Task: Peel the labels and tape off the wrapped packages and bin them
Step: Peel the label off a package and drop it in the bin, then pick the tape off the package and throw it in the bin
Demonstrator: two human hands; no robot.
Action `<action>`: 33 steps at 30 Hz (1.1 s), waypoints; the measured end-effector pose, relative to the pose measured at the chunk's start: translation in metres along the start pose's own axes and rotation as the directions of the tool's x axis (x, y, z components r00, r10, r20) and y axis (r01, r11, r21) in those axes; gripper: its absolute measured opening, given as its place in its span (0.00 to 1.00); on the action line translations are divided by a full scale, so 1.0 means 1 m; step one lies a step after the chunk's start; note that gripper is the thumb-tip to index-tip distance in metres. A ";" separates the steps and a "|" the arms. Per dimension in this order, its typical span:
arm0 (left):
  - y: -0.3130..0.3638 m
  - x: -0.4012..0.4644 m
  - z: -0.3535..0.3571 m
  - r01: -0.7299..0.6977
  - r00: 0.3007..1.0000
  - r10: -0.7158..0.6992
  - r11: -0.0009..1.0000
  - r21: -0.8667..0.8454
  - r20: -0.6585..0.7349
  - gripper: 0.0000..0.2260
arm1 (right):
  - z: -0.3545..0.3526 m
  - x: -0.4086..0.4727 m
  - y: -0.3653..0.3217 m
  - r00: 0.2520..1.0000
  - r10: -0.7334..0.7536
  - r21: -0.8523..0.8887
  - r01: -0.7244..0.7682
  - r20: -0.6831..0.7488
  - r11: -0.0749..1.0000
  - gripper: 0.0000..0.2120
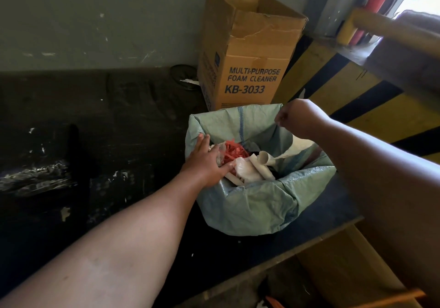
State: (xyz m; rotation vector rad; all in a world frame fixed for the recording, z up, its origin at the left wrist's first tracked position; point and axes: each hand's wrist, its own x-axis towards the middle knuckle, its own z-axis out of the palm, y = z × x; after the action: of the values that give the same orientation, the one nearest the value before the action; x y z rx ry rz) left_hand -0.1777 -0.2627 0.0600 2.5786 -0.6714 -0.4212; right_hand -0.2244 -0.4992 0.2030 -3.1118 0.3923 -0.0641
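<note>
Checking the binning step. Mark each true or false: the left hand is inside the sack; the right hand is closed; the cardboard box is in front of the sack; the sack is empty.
1. The left hand is inside the green sack: true, it presses on the pale scraps.
2. The right hand is closed: true, held over the sack's far rim.
3. The cardboard box is in front of the sack: false, it stands behind it.
4. The sack is empty: false, it holds pale and red scraps.
</note>
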 end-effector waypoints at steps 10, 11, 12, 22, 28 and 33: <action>-0.030 -0.011 -0.030 -0.092 0.996 0.093 0.993 0.076 -0.017 0.39 | -0.003 0.016 -0.054 0.997 -0.079 -0.012 0.079 0.009 0.997 0.07; -0.042 -0.016 -0.035 -0.101 0.994 0.103 0.991 0.084 -0.031 0.38 | -0.001 0.021 -0.067 0.994 -0.108 -0.014 0.109 0.023 0.994 0.07; -0.055 -0.021 -0.043 -0.099 0.993 0.104 0.991 0.086 -0.051 0.38 | 0.002 0.025 -0.083 0.989 -0.141 0.003 0.141 0.032 0.990 0.05; -0.251 -0.087 -0.139 0.205 0.972 -0.180 0.963 0.176 -0.152 0.38 | 0.044 0.051 -0.332 0.864 -0.452 0.254 0.397 0.220 0.882 0.04; -0.373 -0.127 -0.170 0.369 0.926 -0.348 0.917 0.154 -0.147 0.39 | 0.081 0.063 -0.463 0.790 -0.542 0.367 0.432 0.287 0.824 0.05; -0.431 -0.131 -0.174 0.418 0.904 -0.401 0.901 0.118 -0.145 0.41 | 0.115 0.073 -0.514 0.779 -0.523 0.402 0.381 0.345 0.833 0.08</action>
State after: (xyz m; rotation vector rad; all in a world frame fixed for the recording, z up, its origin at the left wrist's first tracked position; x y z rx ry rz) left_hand -0.0533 0.2025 0.0233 2.8611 -0.1112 -0.3543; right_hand -0.0217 -0.0198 0.0964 -2.7032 -0.3630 0.5241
